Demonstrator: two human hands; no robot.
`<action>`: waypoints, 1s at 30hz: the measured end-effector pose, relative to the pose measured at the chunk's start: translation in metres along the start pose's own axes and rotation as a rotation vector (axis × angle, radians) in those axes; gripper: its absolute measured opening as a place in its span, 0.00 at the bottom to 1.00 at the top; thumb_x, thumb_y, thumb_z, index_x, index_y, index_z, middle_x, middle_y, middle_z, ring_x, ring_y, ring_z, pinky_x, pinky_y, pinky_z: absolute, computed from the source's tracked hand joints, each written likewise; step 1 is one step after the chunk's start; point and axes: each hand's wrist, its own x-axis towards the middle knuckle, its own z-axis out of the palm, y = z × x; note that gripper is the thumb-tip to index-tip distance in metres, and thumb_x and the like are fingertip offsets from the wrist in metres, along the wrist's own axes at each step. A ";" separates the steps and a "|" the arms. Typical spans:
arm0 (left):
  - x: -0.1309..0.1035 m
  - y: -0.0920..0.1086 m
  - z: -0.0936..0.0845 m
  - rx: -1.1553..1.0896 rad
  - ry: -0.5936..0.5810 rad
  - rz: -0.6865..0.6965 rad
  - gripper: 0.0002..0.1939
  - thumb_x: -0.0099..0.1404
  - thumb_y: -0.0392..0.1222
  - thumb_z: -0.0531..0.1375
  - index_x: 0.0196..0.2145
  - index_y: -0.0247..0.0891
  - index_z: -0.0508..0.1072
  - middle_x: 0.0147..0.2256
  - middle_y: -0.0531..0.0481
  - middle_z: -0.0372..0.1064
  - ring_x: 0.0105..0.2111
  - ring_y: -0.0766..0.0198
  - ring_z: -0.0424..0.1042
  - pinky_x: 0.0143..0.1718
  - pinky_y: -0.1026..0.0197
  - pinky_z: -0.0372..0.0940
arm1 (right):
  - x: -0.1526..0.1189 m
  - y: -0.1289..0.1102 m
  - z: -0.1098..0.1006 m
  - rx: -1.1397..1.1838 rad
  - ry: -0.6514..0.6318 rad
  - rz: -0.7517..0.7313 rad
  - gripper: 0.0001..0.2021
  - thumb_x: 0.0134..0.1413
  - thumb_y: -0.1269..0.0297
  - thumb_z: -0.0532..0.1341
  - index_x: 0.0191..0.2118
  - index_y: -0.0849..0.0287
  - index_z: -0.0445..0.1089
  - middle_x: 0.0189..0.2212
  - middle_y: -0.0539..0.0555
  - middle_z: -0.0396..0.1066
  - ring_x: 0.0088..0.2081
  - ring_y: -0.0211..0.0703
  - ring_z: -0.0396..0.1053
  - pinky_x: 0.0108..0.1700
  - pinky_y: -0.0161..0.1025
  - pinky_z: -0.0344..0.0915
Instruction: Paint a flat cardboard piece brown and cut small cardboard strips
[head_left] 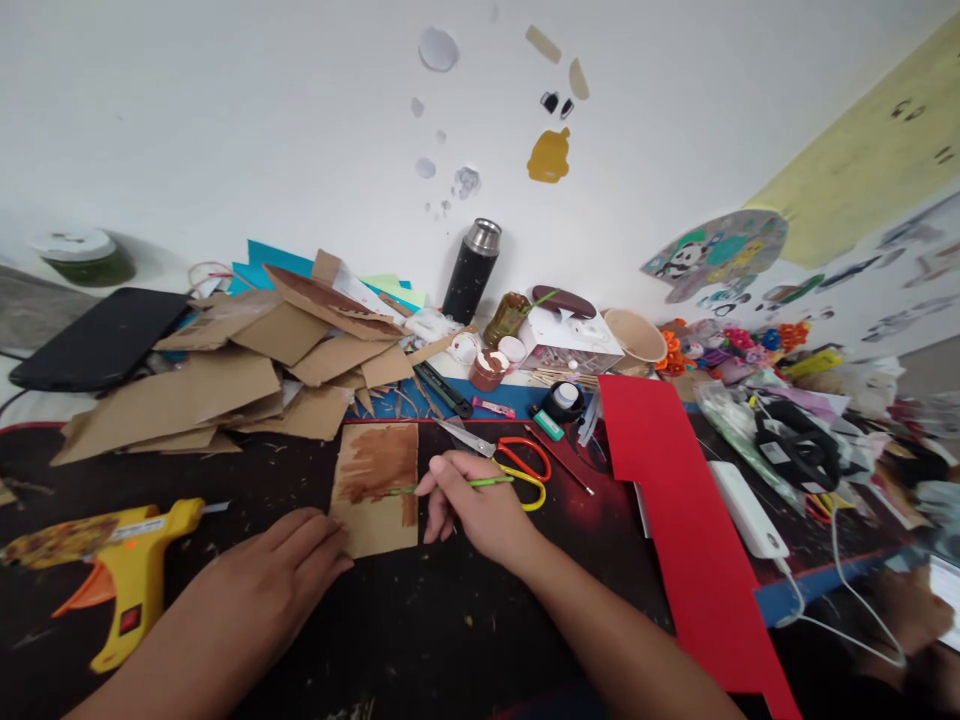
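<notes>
The dark surface (420,640) is spanning the lower view, with a blue strip (394,405) adjoining its far edge. A pile of cut cardboard (225,390) is overlapping the left part of that edge. A red sheet (675,520) is lying along the right side, extending from the far edge toward the near side. A yellow glue gun (146,550) is resting at the left, its nozzle pointing right.

The cardboard panel (375,480) — partly coated in streaky brown — is lying flat by the middle of the far edge, its near portion showing bare. The left hand (296,560) is resting with fingers together at the panel's near-left corner. The right hand (472,505) is pinching a green brush (491,481) between thumb and fingers. Scissors (497,452) with red and yellow handle loops are lying just beyond the right hand. A brown-smeared jar (487,376) is standing beyond the far edge. The brush is crossing the panel's right edge, tip over the brown coat; its bristles are appearing too small to make out.
</notes>
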 end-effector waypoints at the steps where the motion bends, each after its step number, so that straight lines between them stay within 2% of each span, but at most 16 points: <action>1: 0.000 0.000 -0.001 -0.015 0.004 -0.005 0.27 0.85 0.39 0.47 0.44 0.41 0.88 0.43 0.44 0.87 0.44 0.53 0.85 0.47 0.54 0.81 | -0.002 0.000 -0.006 0.003 0.010 0.006 0.34 0.67 0.25 0.62 0.38 0.57 0.75 0.18 0.46 0.71 0.20 0.39 0.74 0.24 0.32 0.66; 6: -0.002 -0.004 -0.003 -0.079 0.017 -0.029 0.28 0.87 0.45 0.47 0.45 0.45 0.88 0.43 0.46 0.87 0.44 0.53 0.85 0.46 0.55 0.81 | -0.015 0.001 -0.029 0.017 0.071 -0.006 0.34 0.66 0.25 0.63 0.37 0.57 0.74 0.17 0.46 0.71 0.19 0.41 0.75 0.23 0.32 0.66; 14: -0.002 -0.007 -0.001 -0.065 0.012 -0.026 0.28 0.87 0.47 0.48 0.45 0.46 0.88 0.44 0.46 0.88 0.46 0.54 0.86 0.48 0.55 0.81 | -0.026 0.004 -0.044 0.060 0.122 -0.005 0.33 0.66 0.26 0.65 0.37 0.58 0.75 0.18 0.47 0.72 0.20 0.43 0.77 0.23 0.33 0.67; 18: -0.006 -0.009 0.003 -0.013 0.000 0.009 0.30 0.88 0.46 0.46 0.45 0.45 0.89 0.44 0.47 0.89 0.45 0.53 0.86 0.49 0.54 0.82 | -0.027 0.004 -0.049 0.053 0.135 -0.007 0.32 0.67 0.27 0.64 0.37 0.57 0.74 0.18 0.47 0.72 0.20 0.43 0.77 0.23 0.33 0.68; 22: -0.012 -0.005 0.013 0.009 0.046 -0.037 0.33 0.88 0.46 0.43 0.44 0.45 0.89 0.43 0.46 0.88 0.46 0.51 0.86 0.52 0.50 0.82 | -0.023 0.000 -0.050 0.056 0.138 -0.026 0.32 0.68 0.28 0.64 0.37 0.57 0.74 0.18 0.47 0.73 0.21 0.43 0.78 0.23 0.33 0.68; 27: -0.017 -0.002 0.022 -0.027 0.080 -0.090 0.28 0.87 0.50 0.47 0.48 0.47 0.89 0.44 0.46 0.88 0.48 0.50 0.86 0.53 0.49 0.81 | -0.014 -0.003 -0.051 0.045 0.141 -0.047 0.31 0.68 0.28 0.64 0.37 0.57 0.74 0.18 0.47 0.73 0.21 0.43 0.78 0.23 0.33 0.67; 30: -0.017 -0.003 0.023 -0.030 0.090 -0.086 0.28 0.87 0.50 0.48 0.47 0.47 0.89 0.44 0.46 0.88 0.48 0.50 0.86 0.52 0.50 0.81 | -0.010 -0.004 -0.052 0.039 0.156 -0.051 0.31 0.68 0.28 0.64 0.37 0.57 0.73 0.18 0.47 0.73 0.21 0.43 0.78 0.22 0.33 0.66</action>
